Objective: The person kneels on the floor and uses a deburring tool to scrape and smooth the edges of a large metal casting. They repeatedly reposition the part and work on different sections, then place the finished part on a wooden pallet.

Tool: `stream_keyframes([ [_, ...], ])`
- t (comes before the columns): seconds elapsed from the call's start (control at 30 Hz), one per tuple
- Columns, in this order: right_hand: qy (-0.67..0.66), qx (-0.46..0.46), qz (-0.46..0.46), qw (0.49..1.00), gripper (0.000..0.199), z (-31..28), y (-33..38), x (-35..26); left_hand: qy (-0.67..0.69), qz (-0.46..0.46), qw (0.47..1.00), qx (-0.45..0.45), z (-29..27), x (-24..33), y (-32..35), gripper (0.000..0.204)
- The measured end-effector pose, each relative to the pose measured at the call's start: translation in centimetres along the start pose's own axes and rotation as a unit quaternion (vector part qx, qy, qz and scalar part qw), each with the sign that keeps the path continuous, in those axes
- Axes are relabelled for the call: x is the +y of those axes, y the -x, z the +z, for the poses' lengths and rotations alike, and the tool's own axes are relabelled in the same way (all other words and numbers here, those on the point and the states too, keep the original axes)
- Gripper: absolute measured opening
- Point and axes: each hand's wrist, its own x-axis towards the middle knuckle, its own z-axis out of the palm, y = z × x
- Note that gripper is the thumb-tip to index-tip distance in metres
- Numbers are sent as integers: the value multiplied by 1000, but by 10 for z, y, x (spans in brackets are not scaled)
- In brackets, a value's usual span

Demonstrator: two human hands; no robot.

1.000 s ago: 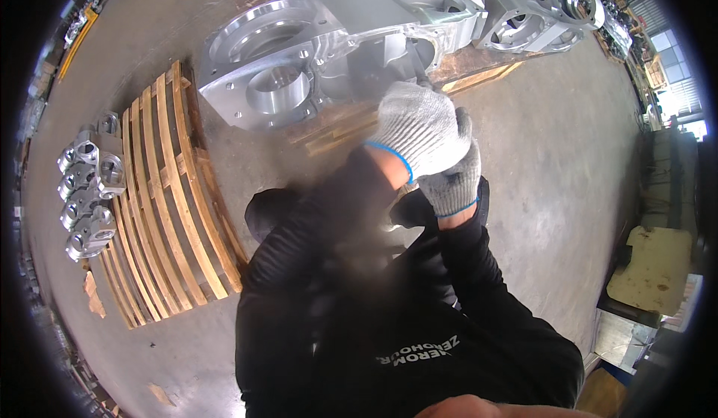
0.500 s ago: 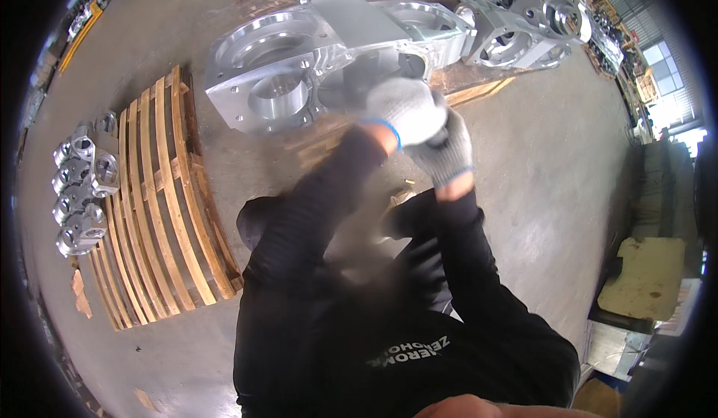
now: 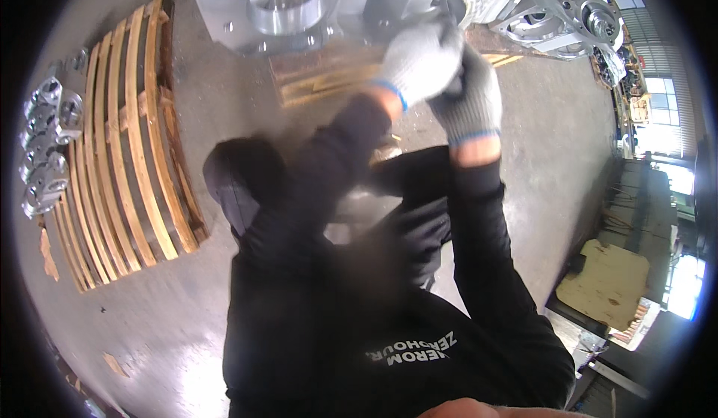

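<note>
My left hand (image 3: pixel 422 62), in a pale knit glove with a blue cuff edge, is in front of a large silver machined metal housing (image 3: pixel 213 6). Pressed close against it on the right is my right hand (image 3: pixel 477 98), gloved alike, with a dark palm side showing. Both sets of fingers are curled together and somewhat smeared by motion. Whatever they grip, if anything, is hidden between the gloves. The housing has a wide round bore and several small holes in its near face. Whether my fingertips touch its edge I cannot tell.
More machined housings (image 3: pixel 557 25) stand at the far right on the wooden support. A slatted wooden pallet (image 3: pixel 123 126) lies on the floor at left, with smaller metal castings (image 3: pixel 48 137) beyond it. A yellowish panel (image 3: pixel 604 283) is at the right.
The view has tilted, so the housing and pallet appear higher in the picture. My two hands, still together, have drawn back slightly from the housing toward me.
</note>
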Motion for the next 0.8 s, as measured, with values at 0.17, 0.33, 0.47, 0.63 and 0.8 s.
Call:
stream_keyframes([
  [0.17,-551,133,244,787,25,22,4,-10,-247,218,924,192,-21,-1,15,34],
  [0.33,-624,14,156,766,16,31,-19,-3,-308,97,946,23,-63,-5,-8,36],
  [0.47,-535,82,184,821,16,29,-8,1,-340,98,935,19,-78,-7,-21,37],
  [0.63,-478,110,168,855,20,29,-3,-5,-354,89,931,22,-89,-6,-22,39],
  [0.8,-442,165,253,845,17,22,0,-16,-375,80,923,22,-103,-6,-23,41],
])
